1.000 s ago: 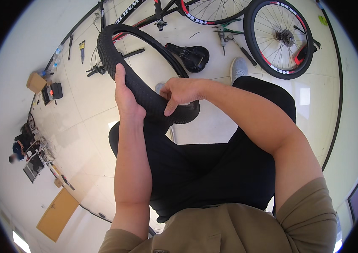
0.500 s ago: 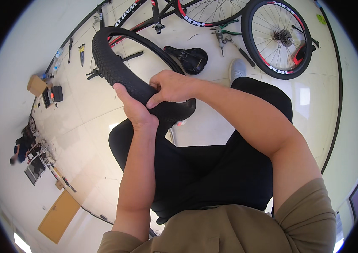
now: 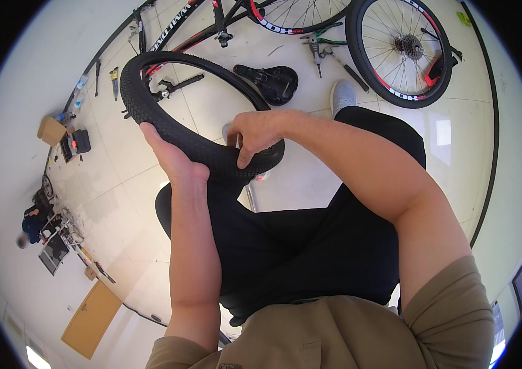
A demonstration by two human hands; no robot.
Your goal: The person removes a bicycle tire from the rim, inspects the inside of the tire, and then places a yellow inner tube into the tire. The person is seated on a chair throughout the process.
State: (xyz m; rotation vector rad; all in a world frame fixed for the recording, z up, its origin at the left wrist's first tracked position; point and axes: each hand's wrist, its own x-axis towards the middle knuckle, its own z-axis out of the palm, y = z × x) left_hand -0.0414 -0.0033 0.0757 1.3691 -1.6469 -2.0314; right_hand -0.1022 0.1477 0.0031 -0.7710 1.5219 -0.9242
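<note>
One black tyre [image 3: 198, 144] by my left knee [image 3: 167, 208]; left hand [image 3: 173, 157] against its tread, closure unclear; right hand [image 3: 256, 133] pinching near side. Step looks like edge-working; next calls for steady left support.

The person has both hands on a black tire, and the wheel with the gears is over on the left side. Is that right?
Not quite: the wheel with the gears is on the right side, as the head view shows. The rest is right: the left hand and right hand are both on a black tire.
</note>
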